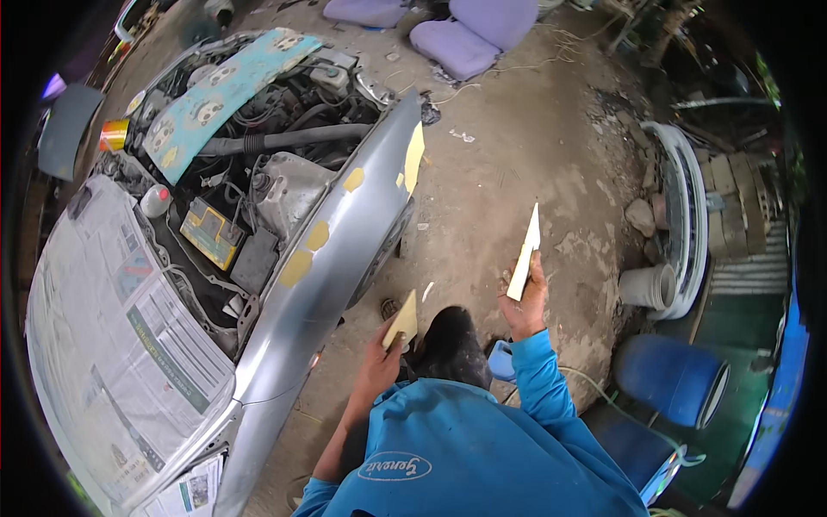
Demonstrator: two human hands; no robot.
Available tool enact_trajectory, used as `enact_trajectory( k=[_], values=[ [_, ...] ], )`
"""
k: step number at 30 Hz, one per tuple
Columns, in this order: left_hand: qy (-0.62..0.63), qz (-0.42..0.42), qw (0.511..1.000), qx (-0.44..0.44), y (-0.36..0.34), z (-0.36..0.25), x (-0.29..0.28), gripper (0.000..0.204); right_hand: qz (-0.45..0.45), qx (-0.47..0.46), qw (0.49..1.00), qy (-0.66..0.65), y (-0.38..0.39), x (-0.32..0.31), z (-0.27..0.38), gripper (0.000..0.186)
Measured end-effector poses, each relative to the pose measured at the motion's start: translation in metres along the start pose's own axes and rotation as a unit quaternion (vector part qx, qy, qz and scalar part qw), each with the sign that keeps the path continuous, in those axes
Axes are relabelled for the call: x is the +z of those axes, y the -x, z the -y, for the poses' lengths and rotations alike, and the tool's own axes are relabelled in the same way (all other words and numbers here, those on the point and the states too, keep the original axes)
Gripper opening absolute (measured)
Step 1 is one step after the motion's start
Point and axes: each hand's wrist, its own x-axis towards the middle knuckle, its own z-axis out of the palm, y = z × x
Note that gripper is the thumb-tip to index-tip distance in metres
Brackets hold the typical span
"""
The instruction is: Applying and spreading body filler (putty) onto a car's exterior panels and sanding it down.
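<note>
My left hand (379, 360) is closed on a thin, flat, pale yellow piece (404, 318), held upright beside the car's fender without touching it. Out to the right, my right hand (525, 303) grips a narrow, cream-coloured pointed strip (527, 248) that looks folded, its tip aimed away from me. What either piece is made of I cannot make out. The silver fender (332, 246) runs along my left side. Several dull yellow filler patches (296, 269) mark its upper edge and front.
The car's engine bay (293, 185) is uncovered, with a patterned teal cloth (215, 99) across it and newspaper (129, 310) over the windshield. Purple seats (469, 43) lie ahead on the dirt floor (482, 164). To the right are a bumper (696, 215), a bucket (644, 287) and a blue drum (663, 375).
</note>
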Motion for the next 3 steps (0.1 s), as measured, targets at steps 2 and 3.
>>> enact_trajectory(
  k=[2, 3],
  values=[
    [0.029, 0.034, 0.998, 0.043, -0.025, -0.016, 0.014, 0.038, 0.009, 0.021, 1.0, 0.011, -0.035, 0.01, 0.012, 0.028],
    [0.05, 0.045, 0.998, 0.021, -0.034, -0.033, 0.019, 0.043, 0.006, 0.029, 0.999, 0.016, -0.052, 0.017, 0.019, 0.028]
  ],
)
